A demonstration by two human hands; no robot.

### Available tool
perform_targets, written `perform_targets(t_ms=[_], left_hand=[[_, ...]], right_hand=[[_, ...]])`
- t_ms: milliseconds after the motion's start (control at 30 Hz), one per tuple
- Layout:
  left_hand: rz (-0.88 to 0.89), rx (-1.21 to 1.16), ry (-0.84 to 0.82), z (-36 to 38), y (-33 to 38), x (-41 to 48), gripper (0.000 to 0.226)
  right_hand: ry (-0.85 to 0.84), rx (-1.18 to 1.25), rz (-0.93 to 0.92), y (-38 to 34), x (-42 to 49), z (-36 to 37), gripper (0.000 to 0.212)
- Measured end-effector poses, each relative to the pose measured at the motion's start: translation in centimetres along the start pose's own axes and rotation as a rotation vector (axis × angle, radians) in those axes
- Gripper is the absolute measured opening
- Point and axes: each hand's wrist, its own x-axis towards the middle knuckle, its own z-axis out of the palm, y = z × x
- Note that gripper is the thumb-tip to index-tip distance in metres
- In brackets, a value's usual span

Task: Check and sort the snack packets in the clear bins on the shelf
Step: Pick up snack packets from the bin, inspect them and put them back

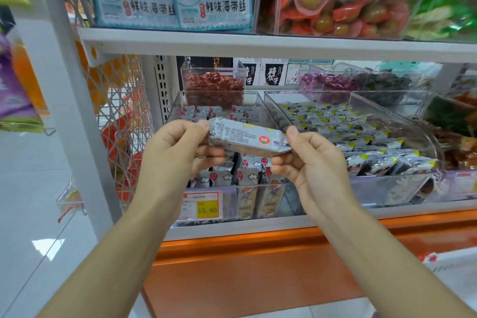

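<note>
Snack packet (pixel 245 138) | left hand (pixel 178 152), right hand (pixel 309 162) each pinch an end | price tag (pixel 207 208) reads 15.80

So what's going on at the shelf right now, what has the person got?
A person holds one grey snack packet level, left hand pinching its left end, right hand its right end, the printed back facing the camera, apparently being checked. It is in front of the left clear bin of grey packets; the right clear bin beside it holds yellow-cornered packets. It is in neither bin yet.
</note>
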Motion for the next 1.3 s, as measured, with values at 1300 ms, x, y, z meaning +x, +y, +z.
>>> perform_targets(t_ms=[1300], left_hand=[[0.076,0.293,-0.319,0.17,-0.38,-0.61,0.057]], right_hand=[[-0.047,-0.574,-0.301,0.36,-0.06,-0.05,0.016]])
